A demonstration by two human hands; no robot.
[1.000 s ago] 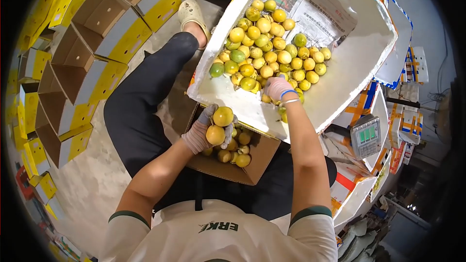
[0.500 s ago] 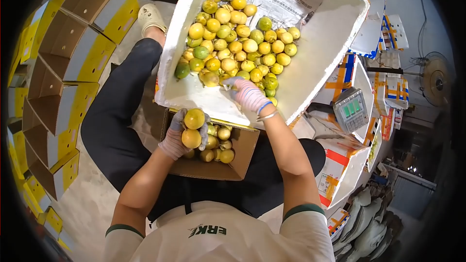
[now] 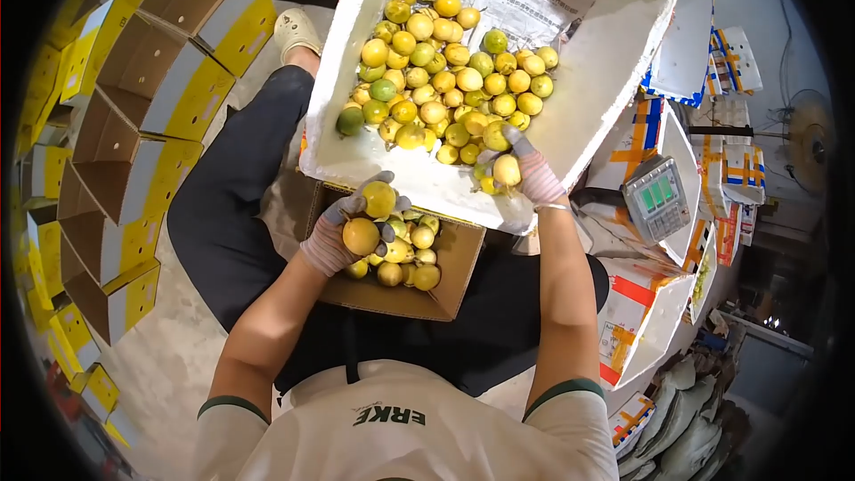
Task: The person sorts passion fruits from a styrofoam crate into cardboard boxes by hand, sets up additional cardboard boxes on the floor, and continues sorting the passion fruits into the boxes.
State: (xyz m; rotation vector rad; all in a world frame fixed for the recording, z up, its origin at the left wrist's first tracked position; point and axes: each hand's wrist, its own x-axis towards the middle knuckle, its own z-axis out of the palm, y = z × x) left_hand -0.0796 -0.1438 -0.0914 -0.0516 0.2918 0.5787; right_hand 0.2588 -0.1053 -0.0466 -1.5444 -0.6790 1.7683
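Note:
Two yellow fruits [image 3: 362, 236] sit in my gloved left hand [image 3: 337, 230], whose fingers curl round them above the small cardboard box [image 3: 454, 289]. Several yellow fruits [image 3: 390, 273] lie inside that box. My gloved right hand [image 3: 534, 171] is at the near right side of the white foam box [image 3: 614, 80], fingers wrapped round yellow fruits [image 3: 507, 170]. Beside it spreads a pile of yellow and green fruits [image 3: 445, 80], partly over printed newspaper [image 3: 525, 0].
Open yellow and grey cardboard boxes [image 3: 165, 80] stand in rows on the left. To the right are a scale with a lit display [image 3: 657, 199], taped foam boxes [image 3: 637, 321] and a fan [image 3: 810, 138]. Sacks [image 3: 681, 419] lie at lower right.
My right hand has moved right along the pile and now has fruits in its fingers. My left hand still holds two fruits over the cardboard box. The camera view has shifted.

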